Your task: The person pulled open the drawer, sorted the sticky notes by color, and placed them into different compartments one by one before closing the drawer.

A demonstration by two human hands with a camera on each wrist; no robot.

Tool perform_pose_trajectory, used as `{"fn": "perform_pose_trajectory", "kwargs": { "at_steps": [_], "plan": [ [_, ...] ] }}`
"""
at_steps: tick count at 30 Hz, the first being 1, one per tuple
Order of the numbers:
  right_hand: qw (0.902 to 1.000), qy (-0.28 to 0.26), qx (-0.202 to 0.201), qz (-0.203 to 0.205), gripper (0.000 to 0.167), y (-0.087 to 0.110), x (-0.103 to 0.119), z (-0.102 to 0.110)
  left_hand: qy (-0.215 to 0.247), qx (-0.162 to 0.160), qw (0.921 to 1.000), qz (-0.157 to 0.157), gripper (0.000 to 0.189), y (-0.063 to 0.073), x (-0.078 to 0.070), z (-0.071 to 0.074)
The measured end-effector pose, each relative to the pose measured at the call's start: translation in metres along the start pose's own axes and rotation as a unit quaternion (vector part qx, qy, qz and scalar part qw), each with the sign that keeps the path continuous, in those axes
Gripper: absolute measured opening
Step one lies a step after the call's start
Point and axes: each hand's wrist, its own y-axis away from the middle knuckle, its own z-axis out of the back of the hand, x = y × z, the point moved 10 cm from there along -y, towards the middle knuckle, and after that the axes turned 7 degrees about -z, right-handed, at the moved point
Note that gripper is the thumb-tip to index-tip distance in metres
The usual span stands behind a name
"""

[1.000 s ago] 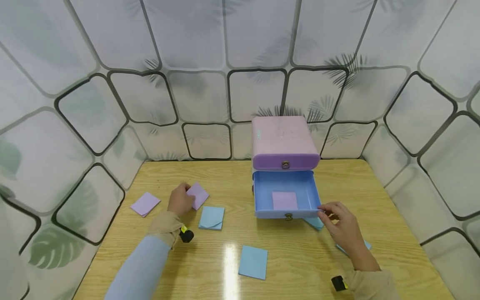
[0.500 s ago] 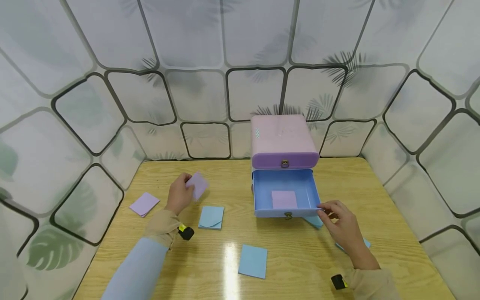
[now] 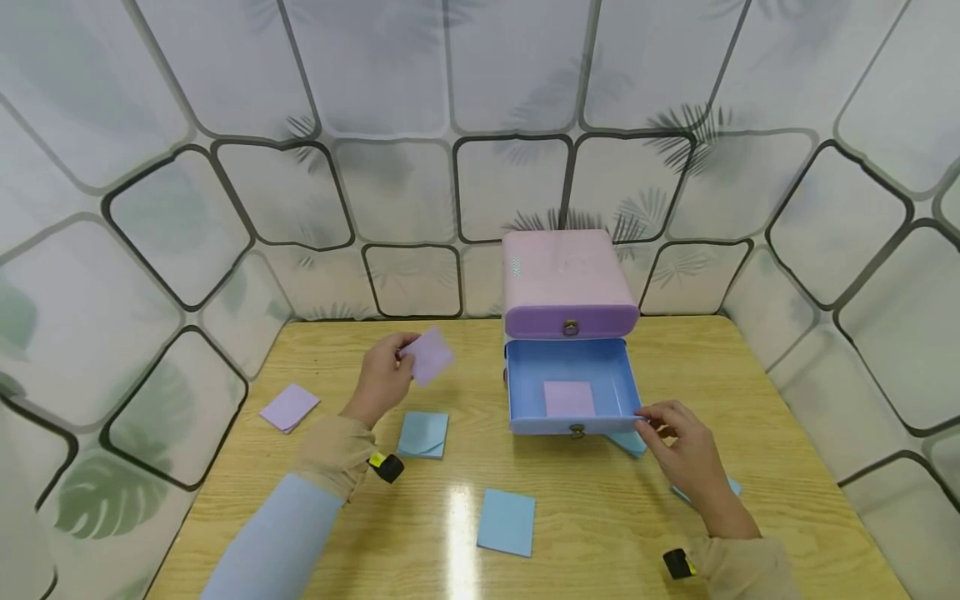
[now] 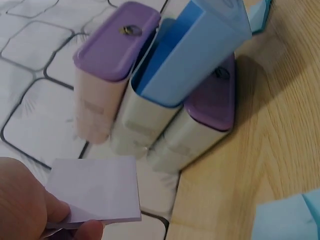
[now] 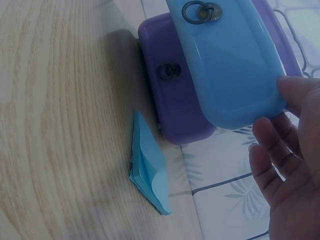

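My left hand [image 3: 384, 379] pinches a purple sticky-note pad [image 3: 431, 357] by its near-left corner, held up over the left half of the table. In the left wrist view, thumb and fingers grip the edge of this pad [image 4: 95, 190]. A small chest of drawers [image 3: 570, 267] has its middle blue drawer [image 3: 528, 392] pulled out. Inside that drawer lies another purple pad [image 3: 568, 400]. With thumb and fingers, my right hand [image 3: 690, 458] grips the drawer's right front corner; the right wrist view shows the thumb against the blue front [image 5: 235, 75].
On the wooden table [image 3: 405, 533] lie a purple pad [image 3: 289, 407] at left and blue pads [image 3: 423, 435] [image 3: 506, 523] in the middle. Another blue pad [image 3: 628, 444] shows partly under the drawer, and one more [image 3: 733, 487] is partly behind my right hand. Patterned fabric walls [image 3: 405, 196] enclose the table.
My left hand has lifted the purple sticky-note pad off the table and carried it up and to the right, toward the drawers. My right hand has stayed at the drawer corner.
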Motion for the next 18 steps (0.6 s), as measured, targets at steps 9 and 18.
{"fn": "perform_pose_trajectory", "kwargs": {
  "at_steps": [9,18],
  "plan": [
    [1.0000,0.002,0.000,-0.003,0.021,-0.001,-0.002,0.000,0.033,0.020,0.9976,-0.056,0.026,0.000,-0.041,-0.011],
    [1.0000,-0.001,-0.002,-0.005,0.021,-0.001,0.000,0.000,0.036,0.038,0.9945,-0.090,0.027,0.000,-0.068,-0.023]
  ]
}}
